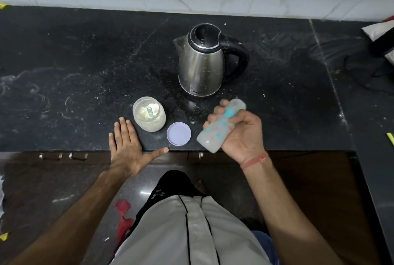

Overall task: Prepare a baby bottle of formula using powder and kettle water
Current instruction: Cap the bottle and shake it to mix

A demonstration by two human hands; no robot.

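Kettle: we see a steel kettle (201,60) with black lid and handle standing near the middle of the dark table (74,62), spout turned to the left.
Powder jar: an open jar (149,114) of pale powder with a small scoop inside stands near the front edge, between kettle and our left hand.
Lid: a lilac lid (178,134) lies flat just right of the jar, at the front edge.
Left hand: our left hand (125,145) lies flat with fingers straight on the front edge, just beside the jar, thumb stretched toward the lid.
Right hand: our right hand (241,130) curls its fingers round the baby bottle (219,125).
Bottle: blurred, tilted, held above the front edge, right of the lid.
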